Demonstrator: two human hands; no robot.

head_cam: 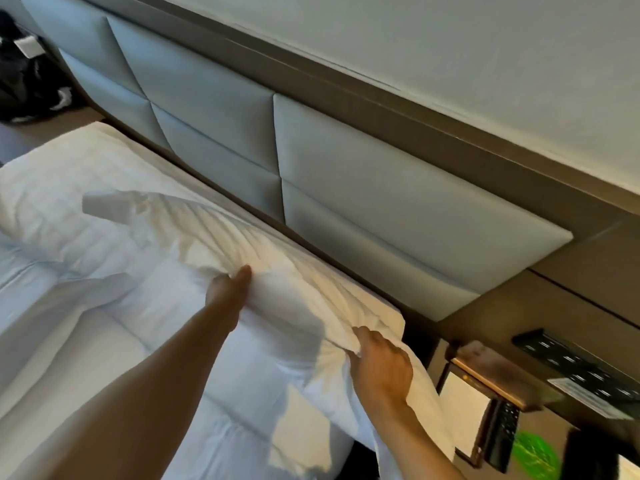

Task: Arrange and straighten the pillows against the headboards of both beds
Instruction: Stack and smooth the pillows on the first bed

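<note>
Both hands grip the near white pillow (277,271), which lies along the padded headboard (363,188). The left hand (228,289) pinches a bunch of its cover, fingertips buried in the folds. The right hand (381,365) clutches the pillow's corner, fingers curled shut on the fabric. Beyond the left hand lies a second pillow (69,188), blurred. Under both arms spreads the duvet (173,358). Right of the right hand, a bedside shelf (498,379) is partly cut off and hard to read
</note>
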